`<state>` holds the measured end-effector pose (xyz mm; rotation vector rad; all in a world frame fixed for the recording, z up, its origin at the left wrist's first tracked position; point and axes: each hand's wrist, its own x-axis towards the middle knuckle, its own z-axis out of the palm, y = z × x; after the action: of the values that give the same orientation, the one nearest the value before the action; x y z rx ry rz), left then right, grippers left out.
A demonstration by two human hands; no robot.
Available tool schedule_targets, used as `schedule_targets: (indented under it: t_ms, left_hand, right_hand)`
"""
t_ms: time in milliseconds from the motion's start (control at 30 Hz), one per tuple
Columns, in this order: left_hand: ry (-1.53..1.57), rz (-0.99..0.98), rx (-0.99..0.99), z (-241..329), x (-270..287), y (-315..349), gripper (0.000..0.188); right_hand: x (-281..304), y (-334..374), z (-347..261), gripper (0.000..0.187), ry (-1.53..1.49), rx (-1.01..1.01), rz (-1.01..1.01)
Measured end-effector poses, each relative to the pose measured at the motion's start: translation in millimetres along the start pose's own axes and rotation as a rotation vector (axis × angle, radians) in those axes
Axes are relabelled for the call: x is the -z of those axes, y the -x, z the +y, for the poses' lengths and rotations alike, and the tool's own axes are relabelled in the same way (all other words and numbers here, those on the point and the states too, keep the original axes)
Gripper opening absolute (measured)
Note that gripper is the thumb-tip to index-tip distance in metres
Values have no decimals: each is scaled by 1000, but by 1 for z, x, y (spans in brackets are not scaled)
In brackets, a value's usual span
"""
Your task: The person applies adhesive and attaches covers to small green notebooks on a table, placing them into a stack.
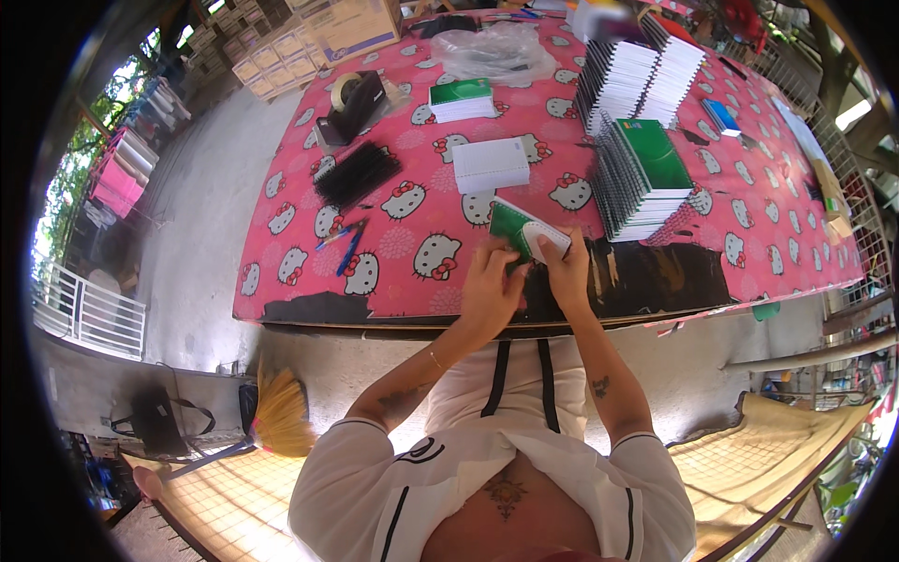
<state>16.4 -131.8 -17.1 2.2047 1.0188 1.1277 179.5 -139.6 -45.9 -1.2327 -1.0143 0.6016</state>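
Near the front edge of the table, both hands are on a small notebook [510,223] with a green cover and white pages. My left hand [494,286] has its fingers curled at the lower left part of the green cover. My right hand [567,267] grips the white pages at the right side, thumb on top. Just beyond the hands lies a stack of white punched sheets [492,166]. Right of them stands a tall stack of spiral-bound green notebooks [646,178]. Part of the held notebook is hidden by my fingers.
The pink patterned tablecloth [412,244] bears a tape dispenser [354,108], a pile of black binding coils [358,175], pens [350,248], green covers on white paper [462,99], clear plastic [492,51], more notebook stacks [637,75] and a blue booklet [721,117]. Cardboard boxes [346,33] stand behind.
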Motion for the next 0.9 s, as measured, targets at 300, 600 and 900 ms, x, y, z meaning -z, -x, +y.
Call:
schedule_targets:
  t_ms: [300, 600, 900]
  left_hand:
    - [518, 96, 49, -29, 100, -127, 37]
    - [147, 42, -29, -79, 47, -80, 26]
    - [185, -138, 84, -58, 34, -67, 86]
  right_hand:
    - [-1, -2, 2, 28, 33, -39, -33]
    - [0, 0, -4, 35, 129, -73, -43]
    - [0, 1, -4, 38, 167, -11, -25]
